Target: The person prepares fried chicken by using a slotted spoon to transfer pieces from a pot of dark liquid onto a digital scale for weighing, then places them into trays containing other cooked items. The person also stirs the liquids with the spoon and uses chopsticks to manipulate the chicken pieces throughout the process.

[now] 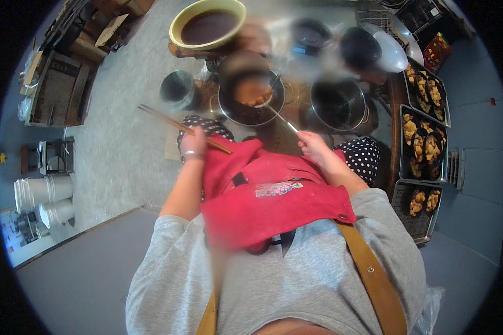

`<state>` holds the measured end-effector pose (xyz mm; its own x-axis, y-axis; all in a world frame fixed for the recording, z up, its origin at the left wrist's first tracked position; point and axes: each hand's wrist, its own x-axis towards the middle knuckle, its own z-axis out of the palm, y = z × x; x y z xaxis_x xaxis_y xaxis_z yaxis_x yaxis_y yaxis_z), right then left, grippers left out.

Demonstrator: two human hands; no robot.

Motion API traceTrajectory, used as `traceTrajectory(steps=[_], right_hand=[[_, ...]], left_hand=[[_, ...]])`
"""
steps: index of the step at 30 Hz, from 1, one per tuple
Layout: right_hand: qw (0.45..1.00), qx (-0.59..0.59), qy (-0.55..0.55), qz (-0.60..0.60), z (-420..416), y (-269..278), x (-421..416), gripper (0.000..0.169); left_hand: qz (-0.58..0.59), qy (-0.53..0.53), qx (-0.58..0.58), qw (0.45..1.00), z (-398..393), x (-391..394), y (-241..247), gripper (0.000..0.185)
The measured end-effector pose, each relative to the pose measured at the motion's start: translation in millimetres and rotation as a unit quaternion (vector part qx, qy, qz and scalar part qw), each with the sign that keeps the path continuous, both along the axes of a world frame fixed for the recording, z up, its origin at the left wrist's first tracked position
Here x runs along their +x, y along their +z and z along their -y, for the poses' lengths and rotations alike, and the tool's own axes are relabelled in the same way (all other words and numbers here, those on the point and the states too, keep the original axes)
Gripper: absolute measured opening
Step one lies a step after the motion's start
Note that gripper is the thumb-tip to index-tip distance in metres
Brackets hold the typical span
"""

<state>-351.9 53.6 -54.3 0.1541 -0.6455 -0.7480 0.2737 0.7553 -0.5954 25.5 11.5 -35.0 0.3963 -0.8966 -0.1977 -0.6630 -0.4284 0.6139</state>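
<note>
My left hand (194, 143), with a band at the wrist, holds a pair of long chopsticks (174, 122) over my left knee, their tips pointing away to the left. My right hand (312, 144) grips the handle of a metal ladle or strainer (283, 119). The tool's head reaches into a two-handled metal pot (255, 118) in front of me, beside orange-brown food (257, 98). Blur hides part of the food and the pot's far side, where a dark round shape overlaps it.
A yellow basin (175, 35) of dark liquid stands beyond the pot. A lined bucket (177, 88) is at left, another metal pot (338, 104) at right. Metal trays (402, 138) with black bowls of food line the far right. White buckets (46, 192) stand far left.
</note>
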Motion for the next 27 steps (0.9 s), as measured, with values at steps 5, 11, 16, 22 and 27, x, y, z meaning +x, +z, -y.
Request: traceTrajectory(steps=[5,11,16,22,27], right_hand=[[0.995,-0.078,0.015,0.062,18,35,-11,0.018],[0.994,-0.075,0.043,0.069,20,31,-7,0.016],[1.0,0.004,0.028,-0.004,7,-9,5,0.012],[0.998,0.005,-0.029,0.05,19,4,-12,0.013],[0.985,-0.07,-0.115,0.108,68,34,-45,0.014]], left_hand=[[0.012,0.007,0.002,1.0,-2,-7,16,0.05],[0.012,-0.001,-0.018,1.0,2,-6,14,0.049],[0.019,0.002,-0.039,0.999,2,-4,6,0.047],[-0.005,0.014,-0.026,1.0,-1,-10,18,0.049],[-0.005,0.024,-0.015,1.0,6,-4,2,0.051]])
